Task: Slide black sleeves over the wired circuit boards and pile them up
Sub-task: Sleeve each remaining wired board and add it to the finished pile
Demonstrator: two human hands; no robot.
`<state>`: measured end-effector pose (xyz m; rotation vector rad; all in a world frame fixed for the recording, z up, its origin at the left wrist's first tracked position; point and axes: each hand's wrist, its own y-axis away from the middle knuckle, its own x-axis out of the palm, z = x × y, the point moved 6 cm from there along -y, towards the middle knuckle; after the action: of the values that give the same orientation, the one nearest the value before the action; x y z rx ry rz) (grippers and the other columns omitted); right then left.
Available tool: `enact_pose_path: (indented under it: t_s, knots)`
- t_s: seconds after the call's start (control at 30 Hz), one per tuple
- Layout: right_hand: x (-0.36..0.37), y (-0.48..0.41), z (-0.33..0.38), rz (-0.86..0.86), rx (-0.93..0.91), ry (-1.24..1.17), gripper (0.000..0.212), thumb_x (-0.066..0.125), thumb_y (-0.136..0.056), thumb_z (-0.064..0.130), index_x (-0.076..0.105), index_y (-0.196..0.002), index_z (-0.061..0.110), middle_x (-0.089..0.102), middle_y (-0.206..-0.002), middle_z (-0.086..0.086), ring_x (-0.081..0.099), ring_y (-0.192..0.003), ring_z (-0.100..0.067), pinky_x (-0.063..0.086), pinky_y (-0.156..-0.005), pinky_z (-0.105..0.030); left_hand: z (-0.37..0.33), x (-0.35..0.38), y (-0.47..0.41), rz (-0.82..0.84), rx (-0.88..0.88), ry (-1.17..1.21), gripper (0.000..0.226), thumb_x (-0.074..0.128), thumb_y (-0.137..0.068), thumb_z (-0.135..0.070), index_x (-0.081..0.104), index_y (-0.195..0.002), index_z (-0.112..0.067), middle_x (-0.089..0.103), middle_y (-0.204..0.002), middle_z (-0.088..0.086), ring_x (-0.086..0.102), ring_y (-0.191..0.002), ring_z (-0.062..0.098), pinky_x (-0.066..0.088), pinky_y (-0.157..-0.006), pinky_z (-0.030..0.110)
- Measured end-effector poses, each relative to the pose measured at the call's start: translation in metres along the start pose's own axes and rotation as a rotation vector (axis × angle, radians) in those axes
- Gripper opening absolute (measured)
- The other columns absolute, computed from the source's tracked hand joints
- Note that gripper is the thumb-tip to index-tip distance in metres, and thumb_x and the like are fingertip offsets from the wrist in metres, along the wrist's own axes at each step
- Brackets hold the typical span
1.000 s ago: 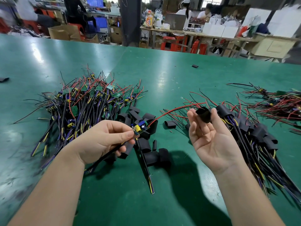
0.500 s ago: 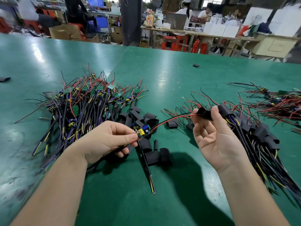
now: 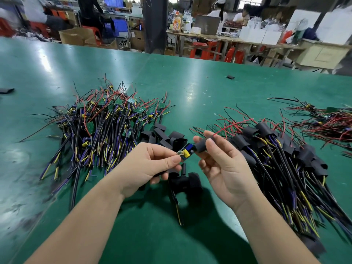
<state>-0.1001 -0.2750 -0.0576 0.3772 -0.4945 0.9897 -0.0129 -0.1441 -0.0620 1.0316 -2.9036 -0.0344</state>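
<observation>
My left hand (image 3: 146, 164) pinches a small wired circuit board (image 3: 185, 153) with a yellow and a blue part, its long black cable hanging down under the hand. My right hand (image 3: 222, 164) grips a black sleeve (image 3: 202, 145) between thumb and fingers. The board's red wire runs through the sleeve and sticks out its far end. The sleeve's mouth touches the board's right end. A heap of bare wired boards (image 3: 102, 126) lies to the left. A pile of sleeved boards (image 3: 285, 159) lies to the right. Loose black sleeves (image 3: 162, 132) lie between them.
The green table (image 3: 190, 88) stretches far ahead. A further tangle of red-wired boards (image 3: 329, 122) lies at the right edge. Stray sleeves lie at the far left (image 3: 6, 90) and far middle (image 3: 230, 77). People sit at benches behind the table.
My right hand has slid the sleeve leftward along the red wire until it reached the board. Both hands have come closer together.
</observation>
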Motion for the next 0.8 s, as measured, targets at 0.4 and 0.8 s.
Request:
enact_pose_path:
  t_s: [0.4, 0.8]
  knots:
    - [0.006, 0.002, 0.014, 0.206, -0.073, 0.042, 0.038, 0.081, -0.054, 0.021, 0.078, -0.092, 0.019, 0.074, -0.098, -0.009, 0.071, -0.093, -0.015, 0.055, -0.073, -0.019, -0.01, 0.001, 0.006, 0.133, 0.039, 0.042, 0.017, 0.066, -0.075, -0.017, 0.071, -0.06, -0.013, 0.05, -0.047, 0.007, 0.032, -0.037, 0.009, 0.02, -0.038, 0.013]
    - [0.008, 0.007, 0.018, 0.174, -0.148, 0.172, 0.03, 0.076, -0.055, 0.019, 0.078, -0.085, 0.016, 0.074, -0.084, -0.012, 0.07, -0.073, -0.016, 0.053, -0.059, -0.018, -0.013, 0.003, 0.008, 0.148, 0.063, 0.038, 0.016, 0.064, -0.076, -0.018, 0.073, -0.063, -0.016, 0.06, -0.056, 0.006, 0.033, -0.038, 0.008, 0.018, -0.041, 0.015]
